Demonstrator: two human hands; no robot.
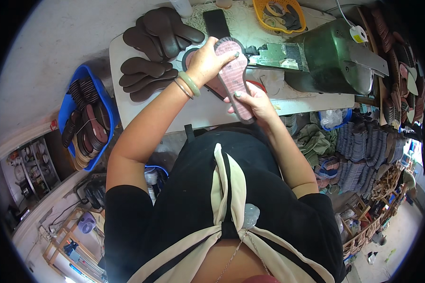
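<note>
Both hands hold a shoe insole above the near side of the table, its pink patterned face up and a dark pleated edge around the toe. My left hand grips the wide toe part from the left, thumb on the face. Lower down, my right hand pinches the narrow heel end, thumb on top. Behind it, partly hidden, lies another pinkish piece with a dark edge. Dark brown insoles lie left of my hands, in an upper pile and a lower fan.
A green machine with an arm reaching toward my hands stands on the white table. Beyond are a black phone and a yellow basket. A blue basket of insoles is at left; stacked soles fill the right.
</note>
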